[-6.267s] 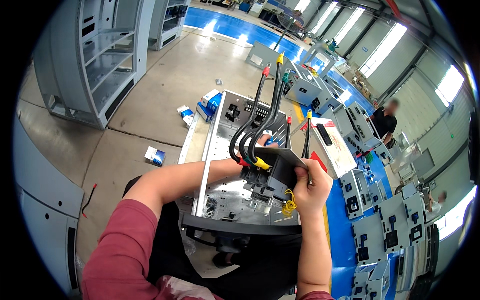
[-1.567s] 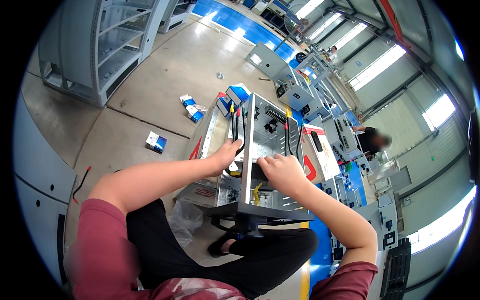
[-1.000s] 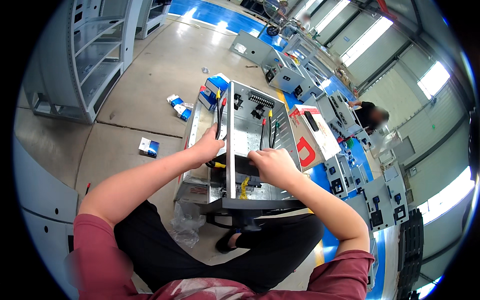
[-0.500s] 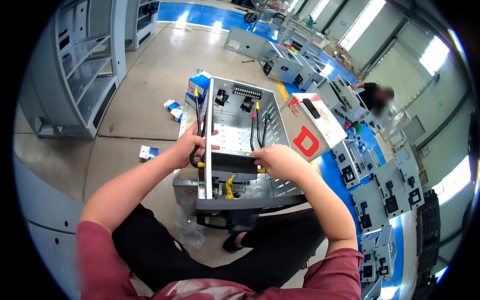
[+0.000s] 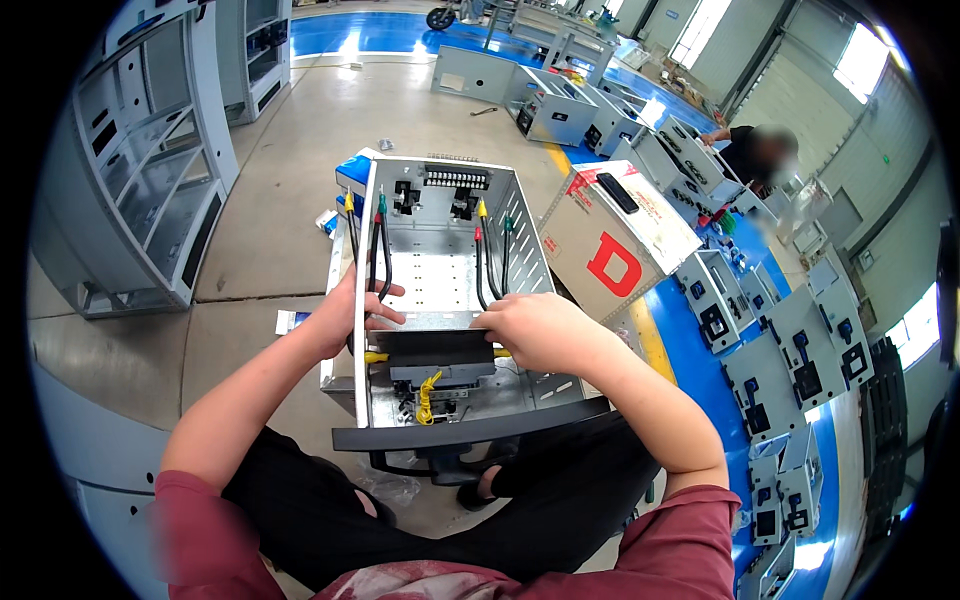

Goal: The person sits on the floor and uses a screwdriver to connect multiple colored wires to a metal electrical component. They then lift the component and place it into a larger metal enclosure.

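Note:
An open grey metal enclosure [image 5: 440,275] lies on a stand in front of me. A black breaker block [image 5: 440,355] sits low inside it, with black cables [image 5: 380,255] running up to terminals at the far end. My left hand [image 5: 345,310] grips the left wall of the box and the left cables beside the block. My right hand [image 5: 535,330] presses on the block's upper right corner, next to the right pair of cables [image 5: 490,265]. A yellow wire loop [image 5: 428,395] hangs below the block.
A grey box lid with a red letter [image 5: 615,235] leans at the right. Rows of similar grey enclosures [image 5: 760,330] line the blue floor strip. Another person [image 5: 750,150] bends over at the far right. Grey cabinets [image 5: 140,170] stand at the left; small boxes [image 5: 295,320] lie on the concrete.
Earlier I held the black block with its cables up above the box; now it sits inside the box. Both hands have come down onto it, and my view has tilted over the box.

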`<state>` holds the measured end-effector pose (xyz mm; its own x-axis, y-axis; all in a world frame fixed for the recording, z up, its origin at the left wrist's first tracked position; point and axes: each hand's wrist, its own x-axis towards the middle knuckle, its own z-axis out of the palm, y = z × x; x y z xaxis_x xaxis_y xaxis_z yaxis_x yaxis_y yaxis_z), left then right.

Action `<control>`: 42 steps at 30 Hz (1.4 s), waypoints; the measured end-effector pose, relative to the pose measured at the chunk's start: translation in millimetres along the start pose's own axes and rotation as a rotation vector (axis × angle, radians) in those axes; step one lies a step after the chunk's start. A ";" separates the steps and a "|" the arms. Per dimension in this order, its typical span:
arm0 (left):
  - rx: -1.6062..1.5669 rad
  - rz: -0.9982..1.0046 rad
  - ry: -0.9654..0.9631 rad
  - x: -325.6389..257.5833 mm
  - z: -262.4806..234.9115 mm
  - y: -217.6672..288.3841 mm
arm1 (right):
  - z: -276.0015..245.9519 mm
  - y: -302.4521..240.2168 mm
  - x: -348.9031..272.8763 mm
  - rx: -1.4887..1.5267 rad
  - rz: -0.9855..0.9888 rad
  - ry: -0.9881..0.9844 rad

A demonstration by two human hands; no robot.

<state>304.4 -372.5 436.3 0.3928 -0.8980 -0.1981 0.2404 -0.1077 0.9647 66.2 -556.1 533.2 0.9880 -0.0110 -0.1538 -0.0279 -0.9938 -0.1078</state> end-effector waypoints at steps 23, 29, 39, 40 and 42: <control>-0.056 0.389 0.187 -7.8 -8.9 -58.0 | -30.8 58.6 -3.0 0.522 0.429 0.465; 0.076 0.318 0.131 30.7 -12.0 -7.7 | 29.2 43.8 5.3 0.210 0.271 0.480; 0.045 -0.084 0.051 57.6 -6.7 2.1 | 32.9 35.3 6.7 0.174 0.312 0.596; -0.016 -0.148 0.058 58.6 0.6 3.2 | 33.0 36.9 4.3 0.155 0.314 0.591; -0.153 -0.180 0.046 61.9 -13.8 -8.9 | 27.4 30.9 5.9 0.148 0.300 0.565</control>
<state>338.8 -421.2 413.1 0.3706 -0.8496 -0.3752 0.4400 -0.1951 0.8765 67.1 -583.8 502.1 0.8607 -0.3817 0.3369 -0.2953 -0.9133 -0.2805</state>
